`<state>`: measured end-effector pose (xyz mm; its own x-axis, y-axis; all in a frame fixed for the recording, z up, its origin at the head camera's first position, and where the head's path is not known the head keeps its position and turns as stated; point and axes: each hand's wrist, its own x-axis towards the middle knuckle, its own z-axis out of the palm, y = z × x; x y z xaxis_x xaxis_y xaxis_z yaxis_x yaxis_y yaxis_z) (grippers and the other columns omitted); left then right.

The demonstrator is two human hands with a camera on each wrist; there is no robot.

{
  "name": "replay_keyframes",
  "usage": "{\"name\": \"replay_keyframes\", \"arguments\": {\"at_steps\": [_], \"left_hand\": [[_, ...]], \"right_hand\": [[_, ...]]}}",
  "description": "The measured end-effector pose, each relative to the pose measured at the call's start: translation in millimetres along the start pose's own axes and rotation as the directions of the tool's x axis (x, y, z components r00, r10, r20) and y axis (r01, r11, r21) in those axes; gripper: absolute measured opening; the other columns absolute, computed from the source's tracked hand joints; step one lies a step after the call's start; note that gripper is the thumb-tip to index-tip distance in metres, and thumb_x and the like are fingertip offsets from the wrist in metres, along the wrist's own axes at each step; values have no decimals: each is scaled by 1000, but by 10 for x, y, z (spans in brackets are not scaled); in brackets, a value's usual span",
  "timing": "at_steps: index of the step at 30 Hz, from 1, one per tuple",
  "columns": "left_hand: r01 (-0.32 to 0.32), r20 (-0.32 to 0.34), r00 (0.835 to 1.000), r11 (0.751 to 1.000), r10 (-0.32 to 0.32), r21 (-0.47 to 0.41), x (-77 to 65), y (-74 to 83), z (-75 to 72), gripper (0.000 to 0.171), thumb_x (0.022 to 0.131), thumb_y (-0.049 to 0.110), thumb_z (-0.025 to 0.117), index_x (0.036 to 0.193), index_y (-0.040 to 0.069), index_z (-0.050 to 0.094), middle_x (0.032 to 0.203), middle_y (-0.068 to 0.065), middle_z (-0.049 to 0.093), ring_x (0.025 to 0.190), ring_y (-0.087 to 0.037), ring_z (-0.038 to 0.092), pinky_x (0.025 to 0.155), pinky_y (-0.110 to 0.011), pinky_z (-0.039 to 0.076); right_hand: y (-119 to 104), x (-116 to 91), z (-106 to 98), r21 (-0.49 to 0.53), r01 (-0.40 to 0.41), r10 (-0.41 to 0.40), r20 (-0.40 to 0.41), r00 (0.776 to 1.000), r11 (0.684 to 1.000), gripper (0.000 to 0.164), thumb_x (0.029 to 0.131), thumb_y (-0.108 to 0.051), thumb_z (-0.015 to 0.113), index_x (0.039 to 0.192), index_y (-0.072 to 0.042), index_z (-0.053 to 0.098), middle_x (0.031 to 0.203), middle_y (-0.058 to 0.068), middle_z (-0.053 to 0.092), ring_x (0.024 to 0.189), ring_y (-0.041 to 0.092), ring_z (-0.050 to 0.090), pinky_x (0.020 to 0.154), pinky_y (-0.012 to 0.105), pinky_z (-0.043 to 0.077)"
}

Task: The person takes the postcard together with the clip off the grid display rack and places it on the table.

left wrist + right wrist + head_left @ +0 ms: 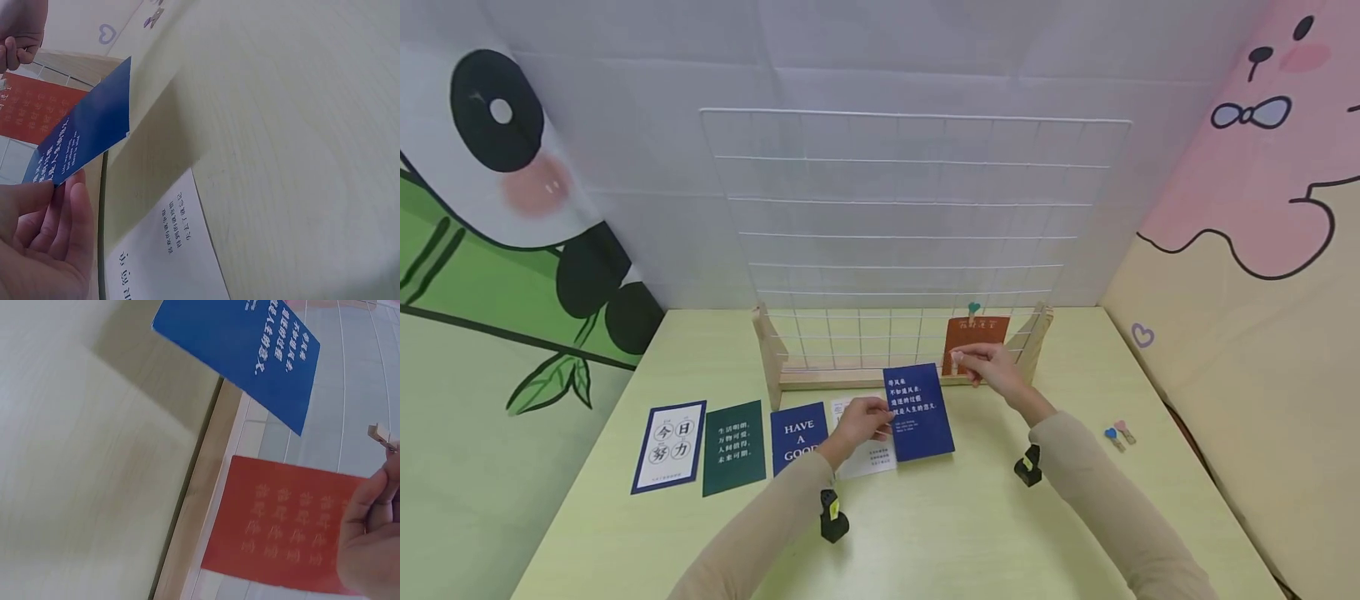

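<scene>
My left hand point(859, 425) pinches a dark blue card point(921, 437) with white lettering by its left edge. The card is raised and tilted in front of the wire grid; its shadow falls on the table in the left wrist view. Between the thumb and fingertips of my right hand point(996, 372) is a small wooden clip point(378, 434). That hand overlaps a red-orange card point(976, 331), which hangs on the grid from a clip with a green heart point(973, 308).
The grid stands in a wooden base point(842, 380). Lying to the left are a blue-bordered white card point(668, 479), a dark green card point(734, 471) and another blue card point(797, 417). A white card point(868, 467) lies under my left hand. Heart clips, blue point(1113, 437) and pink point(1124, 430), lie at right.
</scene>
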<state>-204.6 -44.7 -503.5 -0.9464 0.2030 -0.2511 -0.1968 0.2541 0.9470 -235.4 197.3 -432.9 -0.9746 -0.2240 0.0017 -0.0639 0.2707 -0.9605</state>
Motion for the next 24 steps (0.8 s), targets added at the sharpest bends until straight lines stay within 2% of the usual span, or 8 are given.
{"name": "replay_keyframes", "arguments": {"at_steps": [6,13,20,24], "left_hand": [[45,20,999,998,-44,-44,-4,-48,32,20,86,2,53,103,-10,54,81,-11,60,64,-15,59,60,-29,51],[89,19,996,994,-88,-58,19,-127,49,21,86,4,53,103,-9,54,81,-11,60,65,-17,60,61,-30,51],[98,32,995,992,-96,-77,8,-182,73,18,86,3,54,98,-10,55,77,-11,59,63,-17,59,60,-31,52],[99,27,995,993,-98,-61,9,-221,102,18,86,3,54,98,-10,55,77,-11,59,61,-17,59,59,-30,52]], "right_hand": [[123,-89,-173,1,-42,42,36,998,999,35,87,-22,57,107,6,58,66,6,54,55,13,47,52,25,46],[314,-194,-397,-43,-79,82,71,994,996,37,86,-25,58,108,5,58,69,8,53,57,12,46,53,22,45],[490,-297,-600,-75,-102,110,108,988,992,38,87,-24,57,106,8,56,64,3,50,56,11,46,53,23,45],[595,-363,-683,-91,-156,166,123,978,984,39,87,-24,56,107,9,56,63,3,50,55,11,45,54,25,45]]}}
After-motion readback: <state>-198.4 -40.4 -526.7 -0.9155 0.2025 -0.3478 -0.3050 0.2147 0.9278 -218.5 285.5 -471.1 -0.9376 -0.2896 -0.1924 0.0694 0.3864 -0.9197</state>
